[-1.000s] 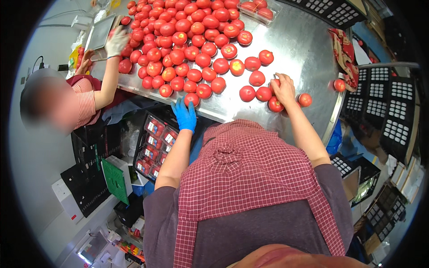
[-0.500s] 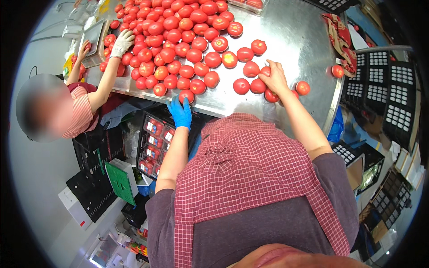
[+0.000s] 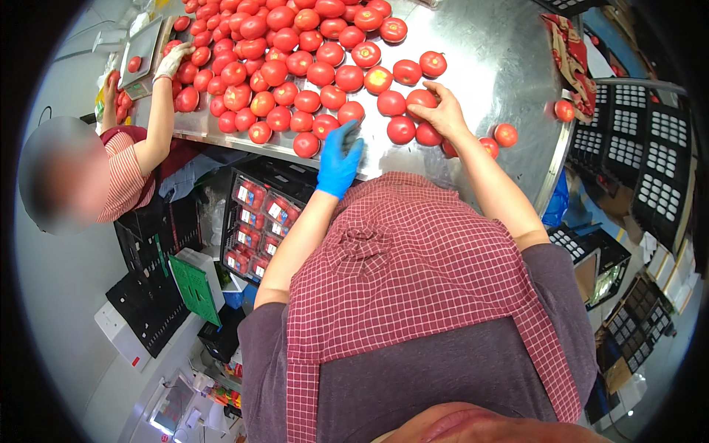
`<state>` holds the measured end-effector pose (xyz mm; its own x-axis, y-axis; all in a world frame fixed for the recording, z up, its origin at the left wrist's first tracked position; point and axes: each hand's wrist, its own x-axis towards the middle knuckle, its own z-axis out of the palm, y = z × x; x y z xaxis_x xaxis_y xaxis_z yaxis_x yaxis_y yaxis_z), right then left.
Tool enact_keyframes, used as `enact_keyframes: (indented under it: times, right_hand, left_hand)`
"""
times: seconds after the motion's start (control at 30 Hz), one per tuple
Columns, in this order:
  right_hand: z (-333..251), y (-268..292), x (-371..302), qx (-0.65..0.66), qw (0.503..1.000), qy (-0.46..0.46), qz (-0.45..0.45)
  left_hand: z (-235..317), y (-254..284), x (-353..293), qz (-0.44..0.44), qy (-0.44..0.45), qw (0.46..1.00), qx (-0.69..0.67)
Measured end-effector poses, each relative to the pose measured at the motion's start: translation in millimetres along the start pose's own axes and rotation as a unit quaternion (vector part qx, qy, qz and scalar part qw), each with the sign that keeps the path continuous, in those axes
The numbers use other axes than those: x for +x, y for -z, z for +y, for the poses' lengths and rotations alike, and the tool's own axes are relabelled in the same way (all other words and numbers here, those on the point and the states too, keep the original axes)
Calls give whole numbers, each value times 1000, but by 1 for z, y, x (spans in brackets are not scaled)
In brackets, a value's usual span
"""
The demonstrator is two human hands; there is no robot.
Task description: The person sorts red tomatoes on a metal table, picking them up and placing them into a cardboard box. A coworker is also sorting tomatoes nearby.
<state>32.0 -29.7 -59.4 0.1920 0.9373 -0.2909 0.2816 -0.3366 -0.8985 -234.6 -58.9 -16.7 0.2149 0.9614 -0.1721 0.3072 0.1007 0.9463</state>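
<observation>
A large pile of red tomatoes [image 3: 275,72] covers the left and middle of the metal table. At its right edge, my bare right hand [image 3: 443,117] curves its fingers and thumb round a tomato [image 3: 420,99]. Others touch or sit close to that one, including a tomato [image 3: 391,103] on its left and a tomato [image 3: 401,130] in front. My left hand [image 3: 341,159], in a blue glove, is over the table's front edge beside a tomato [image 3: 351,112]. Its fingers are stretched out and partly apart, with nothing visible in them.
Loose tomatoes [image 3: 506,134] lie right of my right forearm. A patterned cloth [image 3: 569,66] hangs at the table's right end. Below the table stands a crate of packed tomato punnets [image 3: 251,221]. At left, a co-worker's gloved hand [image 3: 173,60] reaches into the pile beside a scale [image 3: 142,55].
My left hand has moved right, away from a tomato at the front edge. My right hand has shifted up and left, onto a tomato. The co-worker's gloved hand has moved left.
</observation>
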Motion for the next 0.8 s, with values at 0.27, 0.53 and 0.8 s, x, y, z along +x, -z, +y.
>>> enact_keyframes:
  times: [0.27, 0.53, 0.8]
  right_hand:
    - [-29, -19, -16, 146, 987, 17, -66]
    - [-56, -16, -21, 185, 976, -38, -105]
    - [-55, -27, -9, 216, 963, -73, -144]
  left_hand:
    - [5, -38, 42, -80, 61, 994, -47]
    - [8, -36, 41, -77, 83, 989, -96]
    - [13, -26, 58, -30, 92, 982, -160]
